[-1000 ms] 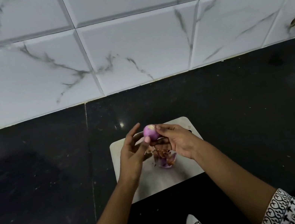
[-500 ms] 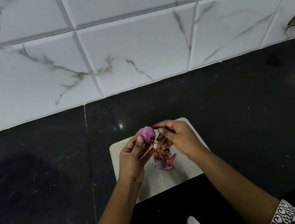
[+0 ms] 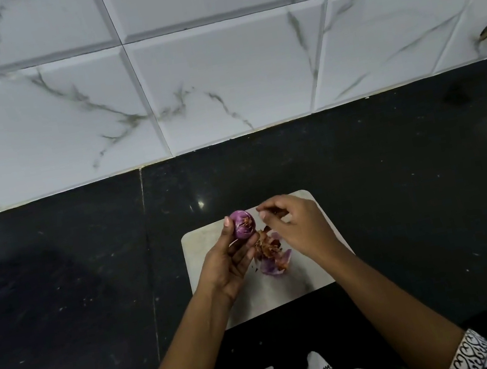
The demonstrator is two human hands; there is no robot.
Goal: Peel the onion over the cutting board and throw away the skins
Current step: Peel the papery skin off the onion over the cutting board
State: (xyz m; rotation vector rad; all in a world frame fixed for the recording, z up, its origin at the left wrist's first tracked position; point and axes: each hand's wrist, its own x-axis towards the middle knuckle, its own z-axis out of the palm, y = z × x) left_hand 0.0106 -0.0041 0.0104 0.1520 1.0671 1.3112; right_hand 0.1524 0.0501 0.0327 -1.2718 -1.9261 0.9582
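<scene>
The purple onion [image 3: 243, 224] is gripped between thumb and fingertips of the left hand [image 3: 229, 260] and held above the far left part of the white cutting board [image 3: 200, 240]. The right hand [image 3: 300, 229] is held just beside the onion, apart from it, its fingertips drawn loosely together; whether anything is pinched cannot be told. Peeled skins [image 3: 271, 256] are piled near the board's centre. The board is set on a black countertop [image 3: 60, 298], below a marbled tile wall [image 3: 216, 75].
</scene>
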